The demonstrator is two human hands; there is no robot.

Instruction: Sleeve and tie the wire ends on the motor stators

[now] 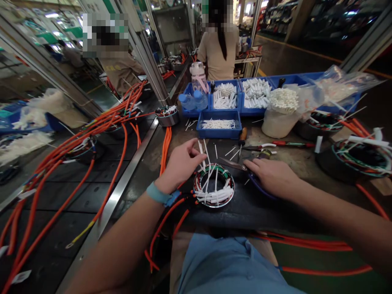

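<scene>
A round motor stator (213,185) with coloured windings, thick white sleeves and orange leads lies on the dark bench in front of me. Thin white cable ties (216,179) cross its ring, and some tails stand up at its far left. My left hand (185,160) is above that side, fingers curled and thumb against the upright tails; its grip is partly hidden. To the right of the stator, my right hand (271,173) is wrapped round scissors (232,164) with dark blue handles. Their blades point left, just beyond the ring's far right edge.
A screwdriver (243,136), pliers (252,148) and a red pen-like tool (292,144) lie behind. Blue bins (219,130) hold white pieces. More stators (361,161) sit at right; orange cables (101,122) cover the left conveyor. Two people (218,53) are beyond.
</scene>
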